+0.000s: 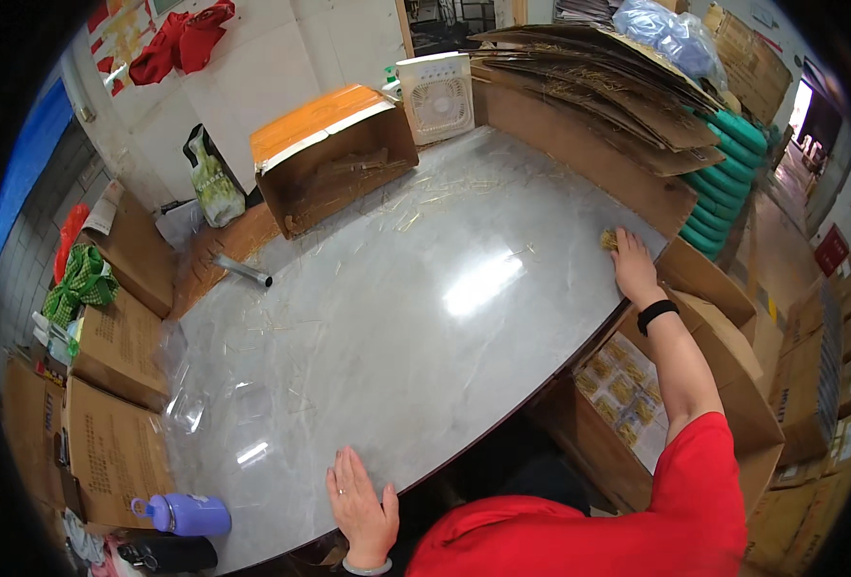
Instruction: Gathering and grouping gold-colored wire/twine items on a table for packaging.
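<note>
Golden clump [609,239] against right hand [636,267], upper right, grip unclear; with left hand [362,510] released, flat on bench [377,308], lower centre, likely for balance.

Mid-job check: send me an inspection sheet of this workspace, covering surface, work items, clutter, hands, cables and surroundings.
Surface: glossy grey marbled tabletop, thin golden pieces scattered on it.
Work items: small golden bundle at the table's right edge; golden packets in a carton below.
Clutter: metal tube, purple bottle, clear plastic pieces.
Hands: left hand flat on the near edge; right hand with fingertips at the bundle, grip unclear.
Cables: nothing seen.
Surroundings: white fan, orange-topped cardboard box, flattened cardboard stack.
</note>
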`<state>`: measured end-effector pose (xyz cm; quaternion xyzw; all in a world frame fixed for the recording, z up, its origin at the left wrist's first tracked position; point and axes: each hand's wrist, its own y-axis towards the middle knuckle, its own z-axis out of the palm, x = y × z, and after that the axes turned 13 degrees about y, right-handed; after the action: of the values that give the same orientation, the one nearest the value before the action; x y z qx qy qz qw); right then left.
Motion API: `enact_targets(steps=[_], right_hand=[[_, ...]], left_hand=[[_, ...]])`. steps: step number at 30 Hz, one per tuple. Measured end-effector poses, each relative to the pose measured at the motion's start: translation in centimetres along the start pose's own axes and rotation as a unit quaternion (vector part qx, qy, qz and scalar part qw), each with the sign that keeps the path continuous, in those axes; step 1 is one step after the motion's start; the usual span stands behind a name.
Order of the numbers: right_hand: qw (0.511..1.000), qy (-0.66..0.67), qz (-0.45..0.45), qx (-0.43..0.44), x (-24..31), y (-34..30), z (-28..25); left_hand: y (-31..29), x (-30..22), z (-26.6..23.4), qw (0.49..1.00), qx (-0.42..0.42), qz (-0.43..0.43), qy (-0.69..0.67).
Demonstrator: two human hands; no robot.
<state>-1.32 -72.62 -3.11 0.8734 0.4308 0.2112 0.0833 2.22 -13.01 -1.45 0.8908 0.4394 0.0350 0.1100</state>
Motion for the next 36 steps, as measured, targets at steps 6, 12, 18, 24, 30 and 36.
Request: enact_targets(steps=[6, 12, 18, 24, 30, 36], right_hand=[[0.997, -0.066, -0.009, -0.044, 3.7, -1.0, -1.7], [0.975, 0.134, -0.098, 0.151, 11.0, -0.9, 0.2], [0.928, 0.077, -0.222, 0.290, 17.9, -0.1, 1.9], [0.924, 0.105, -0.158, 0.331, 16.7, 8.8, -0.6], [0.958, 0.092, 0.154, 0.225, 8.1, 16.3, -1.0], [0.947, -0.011, 0.175, 0.267, 5.7, 18.1, 0.1]], left_hand=[[-0.2, 0.1, -0.2, 1.000, -0.003, -0.005, 0.012], [-0.4, 0.4, 0.3, 1.000, -0.003, -0.001, 0.017], [0.3, -0.6, -0.1, 1.000, -0.016, -0.012, 0.019], [0.6, -0.5, -0.8, 0.999, -0.037, -0.011, 0.003], [0.2, -0.2, 0.2, 0.999, -0.043, -0.020, 0.023], [0.1, -0.5, 0.9, 0.999, -0.038, -0.037, 0.011]])
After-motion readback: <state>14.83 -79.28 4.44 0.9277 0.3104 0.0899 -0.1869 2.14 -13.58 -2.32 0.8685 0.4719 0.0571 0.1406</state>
